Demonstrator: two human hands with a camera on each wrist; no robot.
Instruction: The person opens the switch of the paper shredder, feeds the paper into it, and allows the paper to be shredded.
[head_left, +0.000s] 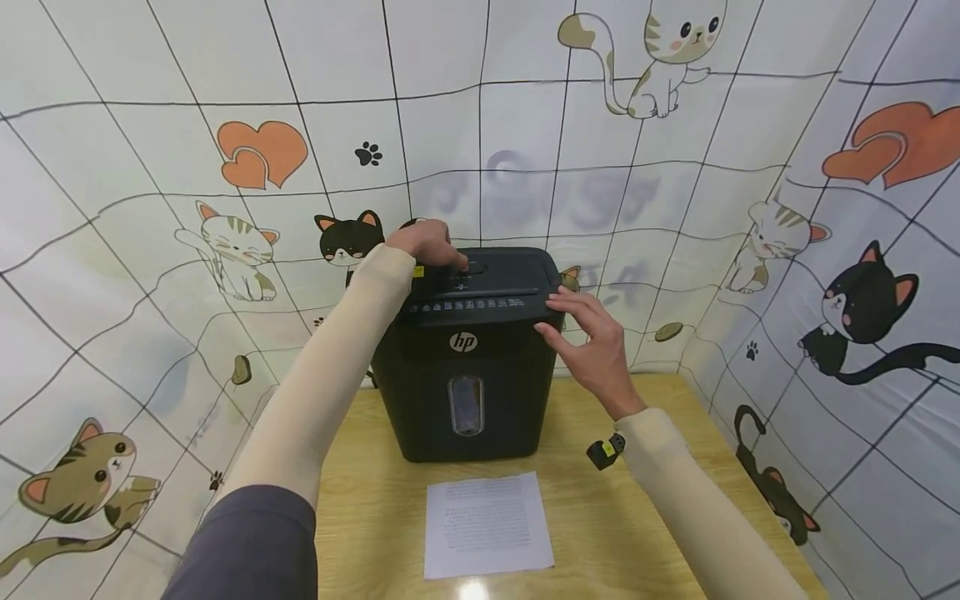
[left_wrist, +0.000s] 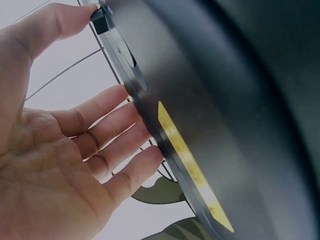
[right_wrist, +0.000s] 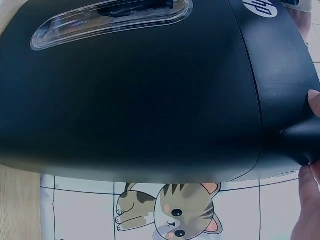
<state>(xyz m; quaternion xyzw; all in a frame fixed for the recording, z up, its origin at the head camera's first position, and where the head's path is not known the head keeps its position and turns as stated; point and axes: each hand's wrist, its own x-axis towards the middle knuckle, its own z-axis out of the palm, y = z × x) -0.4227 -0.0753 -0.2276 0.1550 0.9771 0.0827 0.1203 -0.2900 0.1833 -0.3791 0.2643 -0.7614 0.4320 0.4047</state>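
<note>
A black HP paper shredder point(head_left: 510, 383) stands upright at the back of the table, a narrow clear window point(head_left: 467, 406) in its front. My left hand point(head_left: 427, 240) reaches over its top from the left. In the left wrist view the thumb point(left_wrist: 75, 20) presses at a small black switch point(left_wrist: 100, 21), while the other fingers, slightly bent, touch the lid's edge. My right hand point(head_left: 600, 354) grips the lid's right front corner, thumb on the front face and fingers on the upper side. The right wrist view shows only parts of that hand at its right edge.
A printed sheet of paper point(head_left: 487, 529) lies on the wooden table point(head_left: 367, 500) in front of the shredder. A white, cat-patterned wall covering point(head_left: 480, 125) rises close behind and on both sides. Dark scraps point(right_wrist: 135, 9) show through the window.
</note>
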